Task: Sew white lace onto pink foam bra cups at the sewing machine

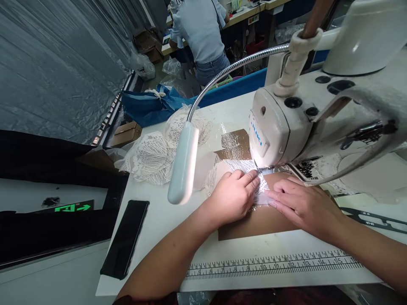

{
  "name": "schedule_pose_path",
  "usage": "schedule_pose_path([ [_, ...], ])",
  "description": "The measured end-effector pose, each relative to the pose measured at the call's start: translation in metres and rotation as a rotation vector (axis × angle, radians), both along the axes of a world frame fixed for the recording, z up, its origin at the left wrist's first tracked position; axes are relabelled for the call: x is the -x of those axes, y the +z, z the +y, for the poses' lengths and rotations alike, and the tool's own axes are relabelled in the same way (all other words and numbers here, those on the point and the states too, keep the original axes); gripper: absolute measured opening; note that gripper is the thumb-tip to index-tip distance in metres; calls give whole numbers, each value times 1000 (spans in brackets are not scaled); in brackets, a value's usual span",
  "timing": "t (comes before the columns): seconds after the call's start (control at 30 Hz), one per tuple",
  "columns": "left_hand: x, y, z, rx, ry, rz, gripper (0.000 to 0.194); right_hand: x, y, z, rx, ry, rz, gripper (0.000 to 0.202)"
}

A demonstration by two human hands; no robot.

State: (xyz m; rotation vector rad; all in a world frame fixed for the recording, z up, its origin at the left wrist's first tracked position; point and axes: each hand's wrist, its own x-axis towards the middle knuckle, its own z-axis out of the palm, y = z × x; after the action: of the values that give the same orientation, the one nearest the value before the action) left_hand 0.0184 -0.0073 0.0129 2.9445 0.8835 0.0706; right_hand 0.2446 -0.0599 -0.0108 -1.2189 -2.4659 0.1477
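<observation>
White lace fabric lies under the needle area of a white sewing machine with blue lettering. My left hand presses on it from the left, its bent fingers held together close to the presser foot. At the fabric's right edge, my right hand has thumb and forefinger close together on a sheer strip. The needle itself is hidden behind the machine head and my fingers. Brown sheeting covers the machine bed beneath both hands.
A bendable lamp hangs left of my hands. Lace pieces are heaped behind it. A black phone lies at the left edge, and a printed ruler runs along the front. Another person works farther back.
</observation>
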Motion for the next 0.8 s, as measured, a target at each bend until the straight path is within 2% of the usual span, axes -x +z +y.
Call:
schedule_pose_path([
  [0.47,1,1,13,-25,174,51,40,10,2,11,35,-70,-48,30],
  [0.7,6,-8,17,-38,239,-78,36,12,-3,13,32,-103,-55,37],
  [0.8,9,-12,17,-34,259,-149,39,8,-1,14,80,-63,-65,40],
])
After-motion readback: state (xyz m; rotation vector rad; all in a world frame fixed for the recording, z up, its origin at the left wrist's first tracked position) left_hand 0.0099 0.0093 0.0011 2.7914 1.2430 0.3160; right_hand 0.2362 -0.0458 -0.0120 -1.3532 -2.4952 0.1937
